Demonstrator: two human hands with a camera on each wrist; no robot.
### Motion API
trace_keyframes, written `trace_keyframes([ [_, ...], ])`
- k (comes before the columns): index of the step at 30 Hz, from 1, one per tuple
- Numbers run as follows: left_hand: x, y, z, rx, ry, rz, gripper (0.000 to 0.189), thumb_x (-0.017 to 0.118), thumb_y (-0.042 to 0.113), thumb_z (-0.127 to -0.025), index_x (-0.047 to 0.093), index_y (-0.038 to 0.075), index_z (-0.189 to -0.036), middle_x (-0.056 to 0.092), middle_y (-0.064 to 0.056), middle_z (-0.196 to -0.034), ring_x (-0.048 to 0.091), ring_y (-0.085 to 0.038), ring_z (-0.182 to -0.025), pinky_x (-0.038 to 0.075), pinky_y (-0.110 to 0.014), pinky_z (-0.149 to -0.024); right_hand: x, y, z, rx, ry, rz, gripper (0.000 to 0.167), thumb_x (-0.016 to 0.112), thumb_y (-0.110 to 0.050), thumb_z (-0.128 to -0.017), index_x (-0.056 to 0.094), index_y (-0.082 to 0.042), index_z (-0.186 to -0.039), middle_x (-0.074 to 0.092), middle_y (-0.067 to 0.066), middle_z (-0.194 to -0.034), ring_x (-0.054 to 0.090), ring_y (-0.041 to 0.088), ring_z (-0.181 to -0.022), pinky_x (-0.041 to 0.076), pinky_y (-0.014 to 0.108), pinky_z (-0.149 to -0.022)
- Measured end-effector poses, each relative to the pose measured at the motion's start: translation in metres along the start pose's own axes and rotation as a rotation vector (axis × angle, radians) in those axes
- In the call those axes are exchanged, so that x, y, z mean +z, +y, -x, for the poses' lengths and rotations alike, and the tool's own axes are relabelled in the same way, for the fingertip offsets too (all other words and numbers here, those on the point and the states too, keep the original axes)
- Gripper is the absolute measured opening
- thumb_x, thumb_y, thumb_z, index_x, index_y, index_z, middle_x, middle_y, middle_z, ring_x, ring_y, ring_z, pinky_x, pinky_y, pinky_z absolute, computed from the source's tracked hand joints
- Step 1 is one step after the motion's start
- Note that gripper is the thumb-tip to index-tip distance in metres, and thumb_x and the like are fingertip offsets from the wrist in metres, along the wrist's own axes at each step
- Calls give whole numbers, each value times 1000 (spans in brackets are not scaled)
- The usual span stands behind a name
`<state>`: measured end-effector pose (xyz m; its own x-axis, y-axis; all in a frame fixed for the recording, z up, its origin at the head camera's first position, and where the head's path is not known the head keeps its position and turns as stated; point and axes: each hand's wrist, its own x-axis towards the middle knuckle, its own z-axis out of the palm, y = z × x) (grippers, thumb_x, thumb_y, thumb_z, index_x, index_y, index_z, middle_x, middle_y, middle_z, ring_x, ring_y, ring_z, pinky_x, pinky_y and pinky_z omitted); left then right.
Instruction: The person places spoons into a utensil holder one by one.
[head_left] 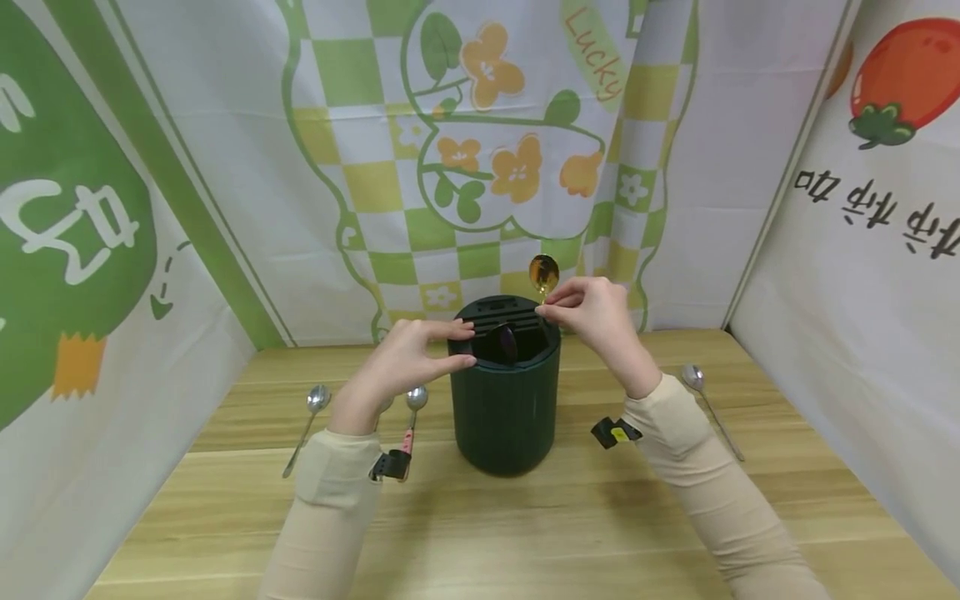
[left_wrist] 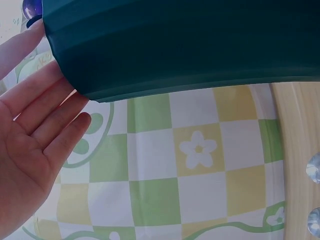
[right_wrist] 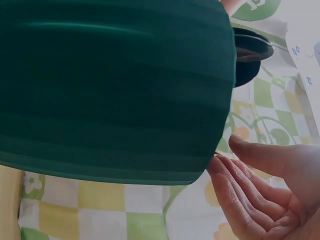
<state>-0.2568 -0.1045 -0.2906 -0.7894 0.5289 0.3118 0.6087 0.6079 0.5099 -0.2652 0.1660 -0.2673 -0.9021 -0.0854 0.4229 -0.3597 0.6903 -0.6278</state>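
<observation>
A dark green ribbed utensil holder (head_left: 504, 421) stands upright on the table, with slots in the back of its top and a larger opening at the front. My right hand (head_left: 592, 312) pinches the handle of a gold spoon (head_left: 543, 272) at the holder's right rim, bowl up. In the right wrist view, that hand's fingertips (right_wrist: 214, 165) are right at the rim. Straight fingers of my left hand (head_left: 405, 358) touch the rim on the left. Dark, purple-tinged spoon bowls (head_left: 505, 340) stick up from the front opening.
On the wooden table (head_left: 495, 533) lie a silver spoon (head_left: 318, 398) at far left, a pink-handled spoon (head_left: 416, 398) beside my left wrist, and another silver spoon (head_left: 693, 377) at right. One more bowl is partly hidden behind the left wrist. Printed curtains (head_left: 360, 192) enclose the table.
</observation>
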Motion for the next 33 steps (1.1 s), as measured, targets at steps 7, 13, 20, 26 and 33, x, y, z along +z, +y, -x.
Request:
trace_keyframes([
  [7,1,0,0,2,1,-3,45,69,40,-86,66,14,-122,59,2,-132,49,-20,-128,42,-41,-102,5,2,-5,19,-5,12,23,75,-31,-81,73,-11,-92,75,6,-85,71,16,-71,53,30,-60],
  [13,1,0,0,2,6,4,45,69,40,-85,66,15,-122,59,3,-131,49,-20,-128,42,-41,-102,10,3,-7,33,-11,-13,24,76,-27,-81,73,-7,-94,75,8,-87,71,18,-74,54,30,-61],
  [20,0,0,0,-6,2,6,44,69,39,-86,66,14,-122,59,3,-132,49,-20,-128,41,-42,-103,11,2,-5,2,3,-43,22,75,-26,-82,74,-6,-94,74,10,-86,71,20,-76,55,33,-62],
  [26,-1,3,2,-5,2,8,45,69,39,-85,66,13,-122,59,2,-132,49,-20,-128,41,-42,-103,12,-1,-3,-58,30,-39,21,76,-27,-82,74,-10,-92,74,7,-86,71,18,-76,55,35,-64],
  [33,0,1,1,2,6,0,45,69,40,-86,66,13,-122,59,2,-132,49,-21,-129,41,-42,-103,12,-4,-3,-76,9,-38,19,77,-27,-80,74,-11,-90,74,5,-85,70,17,-75,54,36,-66],
])
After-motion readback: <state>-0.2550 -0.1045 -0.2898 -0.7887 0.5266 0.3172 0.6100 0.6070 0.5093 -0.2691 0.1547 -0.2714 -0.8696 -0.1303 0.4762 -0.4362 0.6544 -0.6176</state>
